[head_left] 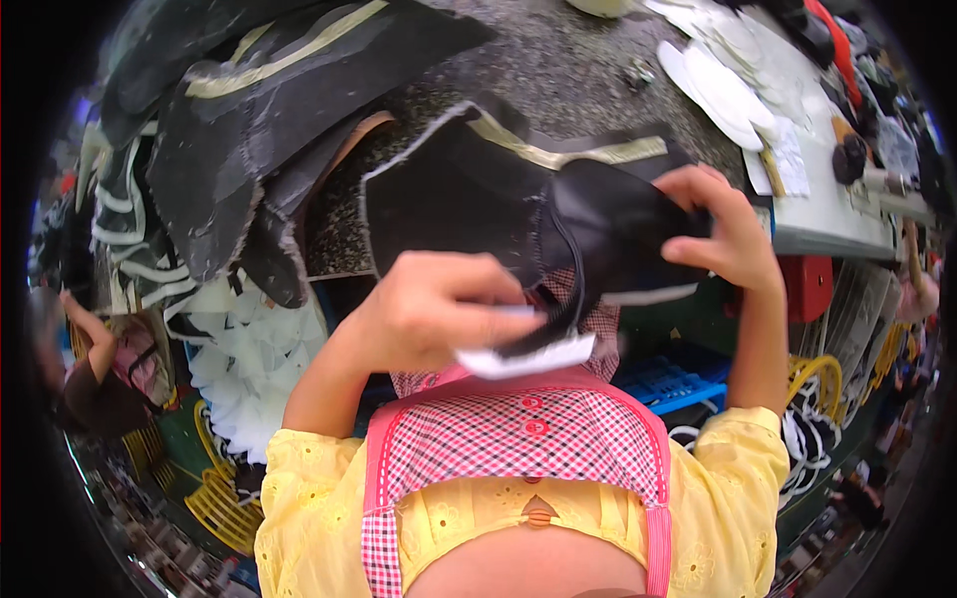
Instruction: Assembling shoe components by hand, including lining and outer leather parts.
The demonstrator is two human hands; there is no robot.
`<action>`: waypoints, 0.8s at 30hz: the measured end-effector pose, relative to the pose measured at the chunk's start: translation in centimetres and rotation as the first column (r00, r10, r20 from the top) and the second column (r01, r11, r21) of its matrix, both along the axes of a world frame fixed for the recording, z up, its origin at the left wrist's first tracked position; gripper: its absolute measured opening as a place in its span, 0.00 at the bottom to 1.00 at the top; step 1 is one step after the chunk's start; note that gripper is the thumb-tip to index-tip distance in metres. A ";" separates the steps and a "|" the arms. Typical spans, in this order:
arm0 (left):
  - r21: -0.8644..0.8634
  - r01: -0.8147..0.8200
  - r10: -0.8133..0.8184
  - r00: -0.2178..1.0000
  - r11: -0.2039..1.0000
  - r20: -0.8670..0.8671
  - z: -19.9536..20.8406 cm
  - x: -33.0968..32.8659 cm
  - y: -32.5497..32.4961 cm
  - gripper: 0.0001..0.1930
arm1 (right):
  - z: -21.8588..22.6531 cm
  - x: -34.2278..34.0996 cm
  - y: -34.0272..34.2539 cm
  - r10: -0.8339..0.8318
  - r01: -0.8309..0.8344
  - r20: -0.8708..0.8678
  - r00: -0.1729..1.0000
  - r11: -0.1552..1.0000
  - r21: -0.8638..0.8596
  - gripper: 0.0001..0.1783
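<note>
A black leather shoe upper (623,224) with a stitched seam and a dark cord-like edge is held over the front of the table. My right hand (723,224) grips its right end, thumb below and fingers on top. My left hand (444,309) is curled at its near side, fingers blurred by motion, against a white piece (528,356) that is blurred as well. What the left fingertips pinch is partly hidden. Beneath and behind lies a flat black upper (454,194) with a pale gold tape strip (538,154) along its top.
More black uppers (219,149) are heaped at the left of the speckled table (538,60). White shaped pieces (708,95) lie at the far right. White scraps (254,369) hang at the left, a blue plastic crate (673,379) stands below, and a person (95,359) sits at left.
</note>
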State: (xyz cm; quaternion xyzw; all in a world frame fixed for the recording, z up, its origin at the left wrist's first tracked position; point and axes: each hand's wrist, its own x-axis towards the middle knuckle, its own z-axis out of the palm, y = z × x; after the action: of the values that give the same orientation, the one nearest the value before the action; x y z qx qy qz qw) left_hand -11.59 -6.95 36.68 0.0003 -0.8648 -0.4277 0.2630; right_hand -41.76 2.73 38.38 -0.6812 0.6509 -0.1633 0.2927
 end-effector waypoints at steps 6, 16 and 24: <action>0.442 -0.188 0.233 0.971 0.877 -0.050 -1.1 4.6 0.8 0.16 | 4.3 3.0 1.6 -0.095 0.077 0.573 0.814 0.995 0.056 0.16; 0.721 -0.571 0.582 0.761 0.392 0.287 -6.6 7.2 0.0 0.09 | -4.0 4.6 -10.3 -0.021 -0.202 0.609 0.793 0.934 0.295 0.10; 0.668 -0.488 0.490 0.847 0.562 0.206 -9.2 6.6 -2.5 0.08 | -8.6 3.3 -11.5 0.108 -0.187 0.424 0.899 0.971 0.150 0.11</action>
State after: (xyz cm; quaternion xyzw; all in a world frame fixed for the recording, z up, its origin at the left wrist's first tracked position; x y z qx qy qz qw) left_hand -4.96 -9.44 27.47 0.3381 -0.6025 -0.6317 0.3518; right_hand -38.51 -8.79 29.80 -0.6484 0.5330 -0.2189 0.4975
